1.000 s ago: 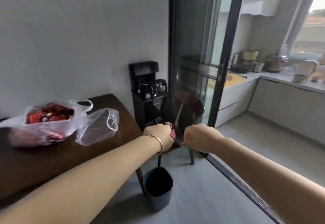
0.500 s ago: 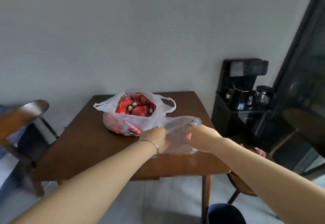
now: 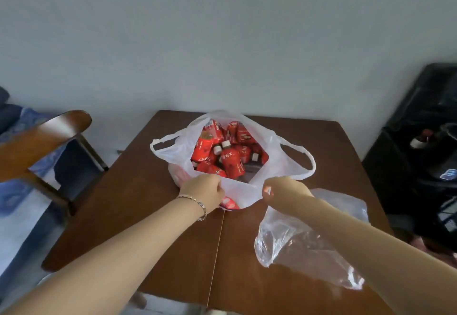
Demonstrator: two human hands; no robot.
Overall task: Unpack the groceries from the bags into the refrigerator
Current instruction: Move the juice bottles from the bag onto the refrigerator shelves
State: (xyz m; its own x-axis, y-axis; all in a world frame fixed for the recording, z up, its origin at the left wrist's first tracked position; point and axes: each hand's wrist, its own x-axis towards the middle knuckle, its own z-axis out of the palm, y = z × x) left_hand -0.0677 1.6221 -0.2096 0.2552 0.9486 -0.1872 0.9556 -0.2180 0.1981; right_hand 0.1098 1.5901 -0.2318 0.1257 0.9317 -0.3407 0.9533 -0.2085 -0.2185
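Both left hand [image 3: 205, 191] and right hand [image 3: 286, 191] have quit the clear bag [image 3: 296, 245] and pinch the white bag [image 3: 279, 156] open, bottles [image 3: 230, 161] just beyond the fingers, ready to unpack.

We see both forearms stretched forward, nearly parallel. The left hand [image 3: 203, 190], with a bracelet [image 3: 197, 204] on its wrist, and the right hand [image 3: 286, 189] have curled fingers, each pinching the near rim of the white bag [image 3: 238, 189].
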